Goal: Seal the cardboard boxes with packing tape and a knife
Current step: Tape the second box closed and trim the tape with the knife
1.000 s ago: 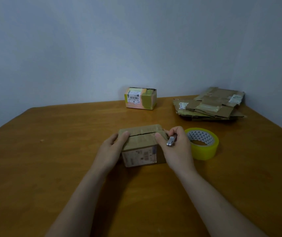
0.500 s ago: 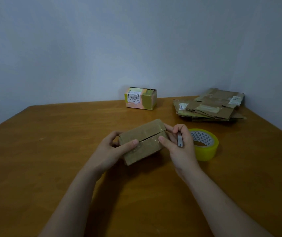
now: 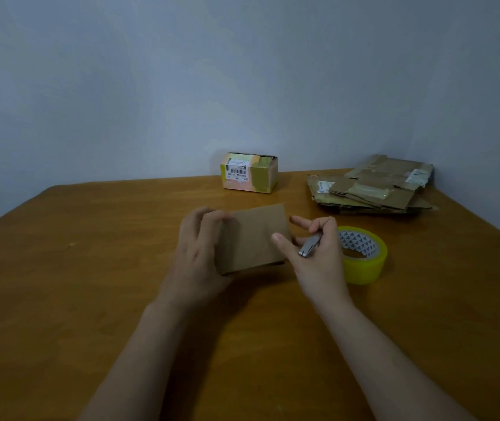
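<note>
A small brown cardboard box (image 3: 253, 237) sits at the middle of the table with a plain face turned toward me. My left hand (image 3: 198, 253) grips its left end, fingers curled over the top edge. My right hand (image 3: 315, 253) is at the box's right end with the thumb against it, and holds a small silver folding knife (image 3: 311, 245) in its curled fingers. A yellow roll of packing tape (image 3: 364, 255) lies flat just right of that hand.
A taped box with a shipping label (image 3: 248, 173) stands at the table's far edge. A stack of flattened cardboard (image 3: 373, 186) lies at the far right corner. The wooden table (image 3: 90, 284) meets the wall behind.
Both hands have rotated the box: its seamed top has rolled away and a plain face now shows. The knife has stayed in my right hand.
</note>
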